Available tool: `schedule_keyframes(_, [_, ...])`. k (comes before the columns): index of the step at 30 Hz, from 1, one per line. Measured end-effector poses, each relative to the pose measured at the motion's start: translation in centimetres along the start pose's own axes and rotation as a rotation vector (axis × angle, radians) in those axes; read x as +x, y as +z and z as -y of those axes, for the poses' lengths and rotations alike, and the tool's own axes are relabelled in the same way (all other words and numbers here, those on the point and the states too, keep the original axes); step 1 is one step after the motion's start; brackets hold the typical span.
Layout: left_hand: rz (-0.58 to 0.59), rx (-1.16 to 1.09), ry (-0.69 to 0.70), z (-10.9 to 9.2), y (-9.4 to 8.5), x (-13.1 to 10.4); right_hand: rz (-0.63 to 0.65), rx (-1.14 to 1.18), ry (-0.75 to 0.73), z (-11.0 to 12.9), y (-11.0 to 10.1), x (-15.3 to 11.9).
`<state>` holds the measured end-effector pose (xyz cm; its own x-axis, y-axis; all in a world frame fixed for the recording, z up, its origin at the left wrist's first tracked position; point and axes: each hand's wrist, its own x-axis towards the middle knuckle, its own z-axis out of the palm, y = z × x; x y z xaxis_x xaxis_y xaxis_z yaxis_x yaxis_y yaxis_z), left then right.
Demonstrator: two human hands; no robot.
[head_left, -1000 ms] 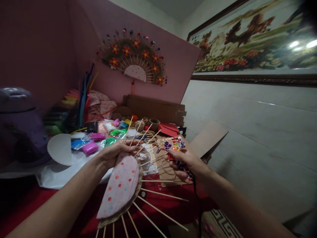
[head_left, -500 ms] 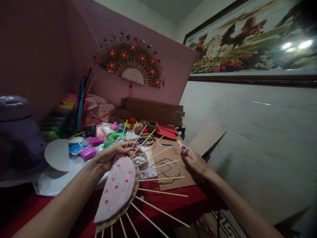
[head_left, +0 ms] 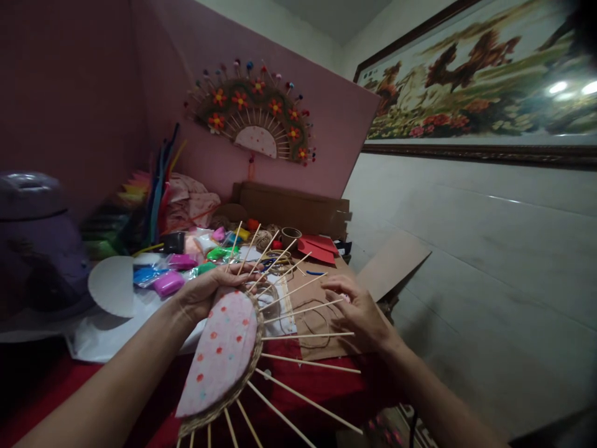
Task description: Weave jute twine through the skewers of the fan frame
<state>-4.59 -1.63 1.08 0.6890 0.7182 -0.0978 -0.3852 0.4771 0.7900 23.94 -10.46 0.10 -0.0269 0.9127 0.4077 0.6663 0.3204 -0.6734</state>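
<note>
A pink, dotted half-round panel (head_left: pixel 221 354) with a braided cord edge and several thin wooden sticks fanning out hangs in front of me. My left hand (head_left: pixel 217 286) is closed on its upper end, fingers behind the sticks. My right hand (head_left: pixel 357 311) is by the tips of the right-hand sticks, fingers bent and partly spread. A small patterned object (head_left: pixel 346 298) shows partly behind its fingers; whether the hand grips it is unclear. Under the sticks, a loop of brown cord (head_left: pixel 314 323) lies on the cardboard (head_left: pixel 312 354).
Bagged coloured clay (head_left: pixel 168 283), a grey-white half disc (head_left: pixel 112 286), twine balls, a tape roll (head_left: pixel 290 236) and red paper (head_left: pixel 317 249) cover the table. A finished flowered fan (head_left: pixel 256 124) hangs behind. A purple container (head_left: pixel 41 255) stands left.
My right hand has come left and turned, nearer the stick tips, so the patterned object is now mostly hidden. My left hand still holds the panel. The view has shifted slightly.
</note>
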Motion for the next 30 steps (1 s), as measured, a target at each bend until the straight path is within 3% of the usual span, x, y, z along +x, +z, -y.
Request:
schedule_keyframes(6, [0.001,-0.001,0.002,-0.2,0.4,-0.1,0.384,0.879,0.236,3.4,4.6,1.8])
schedule_keyframes(11, [-0.017,-0.018,0.012,-0.6,0.8,-0.4,0.567,1.062,0.410,4.8,6.5,3.0])
schedule_keyframes(18, [0.016,-0.031,0.006,-0.5,0.8,-0.5,0.381,1.133,0.340,4.2,7.3,3.5])
schedule_keyframes(26, [0.050,-0.011,-0.016,0.0,0.3,-0.1,0.276,1.026,0.351,4.4,6.7,2.8])
schedule_keyframes(30, [0.045,0.004,-0.010,0.2,0.1,0.0,0.292,0.987,0.357,4.8,6.7,2.5])
